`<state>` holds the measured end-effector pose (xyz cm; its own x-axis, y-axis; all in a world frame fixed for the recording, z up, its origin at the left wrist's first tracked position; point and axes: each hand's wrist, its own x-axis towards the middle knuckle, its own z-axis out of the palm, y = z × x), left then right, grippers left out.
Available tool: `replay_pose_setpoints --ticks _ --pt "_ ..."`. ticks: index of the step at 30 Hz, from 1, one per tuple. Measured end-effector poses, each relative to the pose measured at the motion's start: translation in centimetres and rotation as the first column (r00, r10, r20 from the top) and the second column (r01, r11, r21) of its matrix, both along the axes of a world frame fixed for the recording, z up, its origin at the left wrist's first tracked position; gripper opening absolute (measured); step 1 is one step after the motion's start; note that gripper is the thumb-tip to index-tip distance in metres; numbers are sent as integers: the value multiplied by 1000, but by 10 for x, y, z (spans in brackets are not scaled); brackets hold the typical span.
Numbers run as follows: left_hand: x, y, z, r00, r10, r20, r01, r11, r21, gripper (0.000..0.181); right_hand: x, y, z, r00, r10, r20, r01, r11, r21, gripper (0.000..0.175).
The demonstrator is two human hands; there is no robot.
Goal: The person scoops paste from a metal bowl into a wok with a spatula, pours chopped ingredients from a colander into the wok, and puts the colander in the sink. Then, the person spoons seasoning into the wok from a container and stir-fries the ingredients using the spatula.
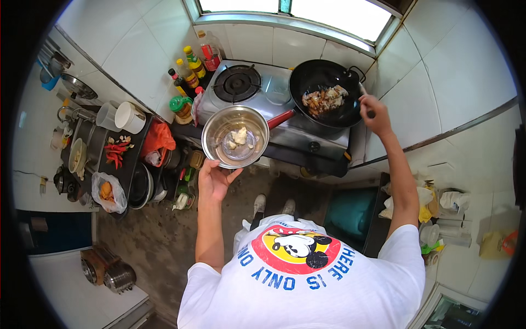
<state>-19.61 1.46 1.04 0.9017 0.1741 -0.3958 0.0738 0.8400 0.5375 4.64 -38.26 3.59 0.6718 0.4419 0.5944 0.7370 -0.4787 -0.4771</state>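
My left hand (214, 179) grips the near rim of a stainless steel bowl (209, 144), tilted a little, with pale lumps of food (239, 137) at its bottom. Above the right end of the gas stove, my right hand (374, 113) is closed around the handle of a cooking utensil, whose shaft reaches over the wok's right rim; its head is hard to make out. Browned food pieces (324, 100) lie in the black wok (302, 76). The wok's red handle (281, 119) points left and ends beside the bowl.
Left of the wok is a bare burner (237, 83) on the stove (279, 135). Sauce bottles (194, 61) and a green-lidded jar (181, 109) stand at its left. The left counter holds red chillies (116, 153), a white tub (130, 118) and a plastic bag with food (108, 192). Tiled walls bound the stove.
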Motion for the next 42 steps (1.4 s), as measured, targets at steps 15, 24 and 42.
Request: replay_pose_setpoints --ticks 15,24,42 --pt "6 -2 -2 999 7 -38 -4 997 76 50 -48 -11 11 983 51 -178 -62 996 -57 6" --pt "10 -2 -6 999 -16 -29 18 997 77 50 -76 -23 3 952 -41 -303 130 951 280 4" --pt "15 -9 3 999 -16 -40 20 995 93 51 -85 -17 -10 985 -135 -106 158 957 245 6"
